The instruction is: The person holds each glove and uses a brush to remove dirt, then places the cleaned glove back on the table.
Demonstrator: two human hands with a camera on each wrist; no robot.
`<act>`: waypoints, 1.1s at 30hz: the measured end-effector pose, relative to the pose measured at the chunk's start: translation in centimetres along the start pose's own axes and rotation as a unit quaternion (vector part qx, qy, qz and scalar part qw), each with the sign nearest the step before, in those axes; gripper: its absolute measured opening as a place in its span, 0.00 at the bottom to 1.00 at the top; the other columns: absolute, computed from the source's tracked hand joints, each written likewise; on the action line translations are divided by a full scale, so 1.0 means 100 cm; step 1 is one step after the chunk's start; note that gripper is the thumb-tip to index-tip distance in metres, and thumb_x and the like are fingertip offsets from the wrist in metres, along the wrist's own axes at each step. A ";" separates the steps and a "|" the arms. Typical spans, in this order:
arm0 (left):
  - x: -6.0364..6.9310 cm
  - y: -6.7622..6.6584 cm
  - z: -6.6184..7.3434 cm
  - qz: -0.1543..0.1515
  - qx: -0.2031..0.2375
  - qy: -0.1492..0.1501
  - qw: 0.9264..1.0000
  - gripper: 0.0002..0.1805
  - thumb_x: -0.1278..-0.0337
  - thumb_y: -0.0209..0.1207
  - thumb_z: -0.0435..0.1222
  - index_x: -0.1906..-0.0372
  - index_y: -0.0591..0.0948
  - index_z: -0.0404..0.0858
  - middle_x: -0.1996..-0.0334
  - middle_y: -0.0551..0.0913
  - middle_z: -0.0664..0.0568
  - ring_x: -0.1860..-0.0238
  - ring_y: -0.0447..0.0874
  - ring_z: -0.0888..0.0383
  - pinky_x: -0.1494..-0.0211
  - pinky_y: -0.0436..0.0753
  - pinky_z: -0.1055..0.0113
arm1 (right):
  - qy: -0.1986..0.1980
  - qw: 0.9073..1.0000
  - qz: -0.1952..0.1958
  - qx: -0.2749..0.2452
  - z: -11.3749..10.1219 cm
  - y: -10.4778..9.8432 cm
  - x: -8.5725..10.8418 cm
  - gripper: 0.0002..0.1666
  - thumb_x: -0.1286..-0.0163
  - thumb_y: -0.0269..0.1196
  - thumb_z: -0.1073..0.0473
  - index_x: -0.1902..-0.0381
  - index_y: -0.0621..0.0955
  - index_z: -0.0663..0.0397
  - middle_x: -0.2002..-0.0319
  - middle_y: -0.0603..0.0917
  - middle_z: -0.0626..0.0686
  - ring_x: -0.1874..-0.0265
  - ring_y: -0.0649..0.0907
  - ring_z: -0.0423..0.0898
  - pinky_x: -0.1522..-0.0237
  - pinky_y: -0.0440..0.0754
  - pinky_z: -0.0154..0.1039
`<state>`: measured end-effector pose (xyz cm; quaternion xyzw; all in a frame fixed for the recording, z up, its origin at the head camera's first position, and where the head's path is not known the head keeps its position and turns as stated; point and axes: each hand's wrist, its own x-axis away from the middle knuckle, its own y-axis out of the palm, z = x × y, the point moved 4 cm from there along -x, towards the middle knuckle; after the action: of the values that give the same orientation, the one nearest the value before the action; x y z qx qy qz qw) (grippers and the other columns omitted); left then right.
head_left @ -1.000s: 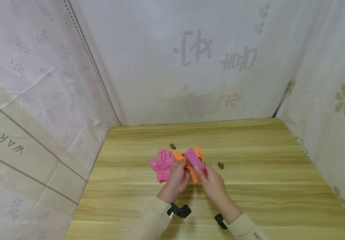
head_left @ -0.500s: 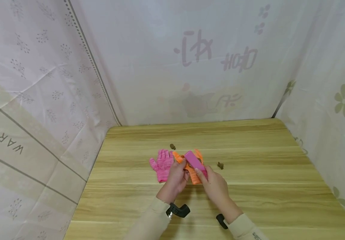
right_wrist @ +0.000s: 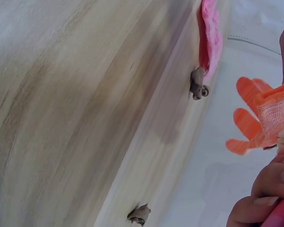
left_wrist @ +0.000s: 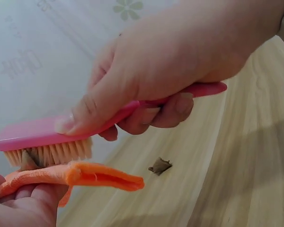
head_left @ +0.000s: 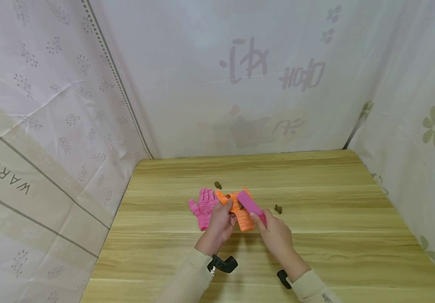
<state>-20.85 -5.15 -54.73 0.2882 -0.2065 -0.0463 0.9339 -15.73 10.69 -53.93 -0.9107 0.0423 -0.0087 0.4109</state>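
My left hand (head_left: pixel 218 222) holds up an orange knitted glove (head_left: pixel 245 221), its thumb on top and fingers beneath. A pink brush (head_left: pixel 251 205) is gripped by my right hand (head_left: pixel 279 235), with the thumb along its back. In the left wrist view the pale bristles (left_wrist: pixel 61 152) face down over the glove, against a brown lump (left_wrist: pixel 30 160) on the fabric. In the right wrist view the glove's fingers hang free, while the brush is mostly cut off at the edge.
A pink glove (head_left: pixel 205 207) lies flat at the left, partly behind my left hand. One small brown lump (head_left: pixel 218 184) sits behind the gloves; another brown lump (head_left: pixel 278 208) lies to the right. Curtains (head_left: pixel 217 84) enclose the wooden table (head_left: pixel 335 235).
My right hand and the brush have shifted slightly right and toward me. The orange glove has turned a little, showing more of its surface left of the brush. Pink glove and table lumps stay put.
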 end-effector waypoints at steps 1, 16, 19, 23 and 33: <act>0.000 -0.001 0.000 0.002 -0.003 0.000 1.000 0.13 0.19 0.44 0.40 0.42 0.64 0.36 0.63 0.73 0.54 0.71 0.71 0.67 0.67 0.75 0.76 | 0.000 1.000 -0.001 0.000 0.000 0.000 0.000 0.34 0.24 0.49 0.30 0.51 0.79 0.54 0.81 0.71 0.48 0.82 0.69 0.43 0.80 0.64 0.37; -0.003 -0.003 -0.005 -0.002 -0.030 0.013 0.999 0.09 0.20 0.46 0.39 0.53 0.69 0.36 0.72 0.72 0.57 0.84 0.61 0.69 0.81 0.63 0.79 | 0.006 0.996 -0.011 -0.086 -0.016 0.000 0.002 0.35 0.24 0.49 0.30 0.52 0.79 0.57 0.79 0.72 0.49 0.80 0.70 0.44 0.78 0.68 0.36; -0.003 0.001 -0.005 -0.005 -0.025 0.014 1.000 0.10 0.21 0.47 0.37 0.51 0.72 0.33 0.74 0.76 0.58 0.84 0.63 0.70 0.81 0.65 0.79 | -0.011 0.998 -0.013 -0.065 -0.023 0.004 0.003 0.33 0.25 0.50 0.30 0.55 0.78 0.55 0.79 0.70 0.48 0.81 0.69 0.43 0.78 0.66 0.36; -0.002 0.002 -0.006 -0.008 -0.014 0.009 1.000 0.12 0.20 0.45 0.37 0.48 0.72 0.31 0.75 0.77 0.58 0.84 0.65 0.71 0.80 0.66 0.80 | -0.020 0.999 -0.009 -0.037 -0.024 0.006 0.004 0.31 0.24 0.50 0.31 0.59 0.77 0.54 0.81 0.69 0.48 0.82 0.68 0.43 0.79 0.63 0.36; 0.001 0.003 -0.003 -0.016 -0.003 0.012 1.000 0.15 0.19 0.44 0.40 0.46 0.70 0.32 0.67 0.82 0.55 0.77 0.74 0.71 0.75 0.73 0.80 | -0.006 1.000 -0.007 -0.024 -0.015 0.006 0.001 0.33 0.24 0.48 0.29 0.59 0.76 0.54 0.80 0.70 0.48 0.81 0.69 0.44 0.79 0.63 0.37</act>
<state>-20.68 -4.77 -54.71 0.2891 -0.1902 -0.0588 0.9364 -15.70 9.15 -53.39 -0.9205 0.0334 -0.0049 0.3892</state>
